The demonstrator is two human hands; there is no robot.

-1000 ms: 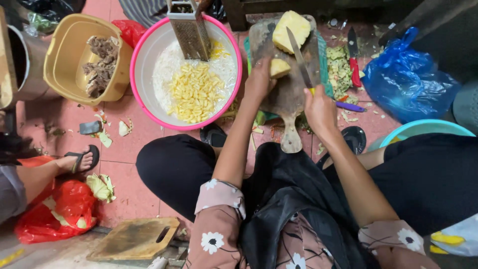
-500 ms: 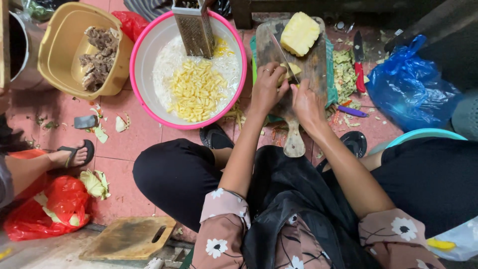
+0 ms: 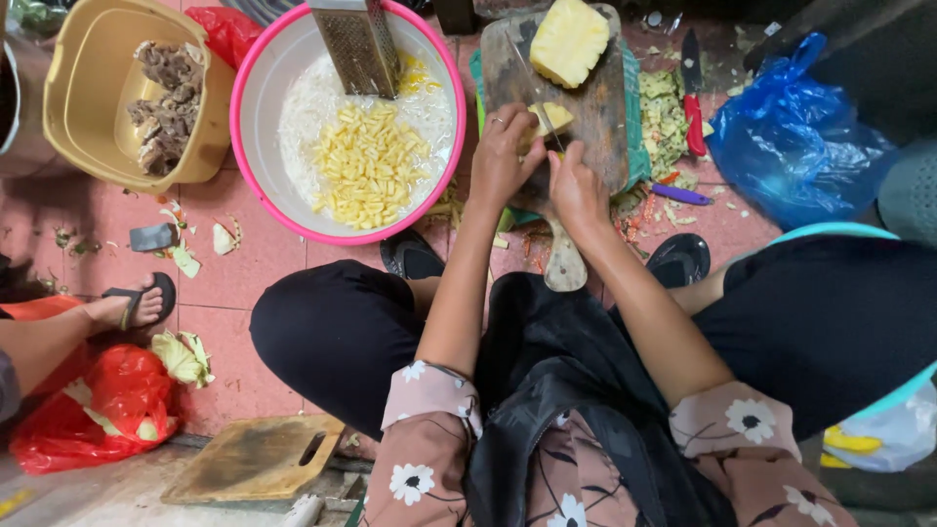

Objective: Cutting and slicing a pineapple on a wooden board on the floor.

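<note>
Yellow plastic tub [image 3: 73, 88] sits at the far left of the tiled floor [image 3: 264, 293], holding brownish scraps. Next to it the pink-rimmed bowl [image 3: 293, 210] carries pale shreds, yellow pineapple sticks [image 3: 369, 161] and a metal grater [image 3: 356, 44] leaning on its far rim.

A second ago the left hand [image 3: 503, 161] pressed a wedge near the board's middle while the knife hung beside it; half a second ago both hands had drawn together. Now they meet over the near half of the wooden cutting board [image 3: 595, 107], so slicing looks under way.

Left hand curls narrow over the small pineapple piece [image 3: 551, 117], pinning it. Right hand [image 3: 576, 190] is wrapped around the knife [image 3: 540, 93], whose blade runs from the hand away toward the board's far edge, across the piece. The piece's own long axis is too hidden to tell. A larger pineapple chunk [image 3: 568, 41] rests at the board's far edge; a blue bag [image 3: 795, 146] lies right.
</note>
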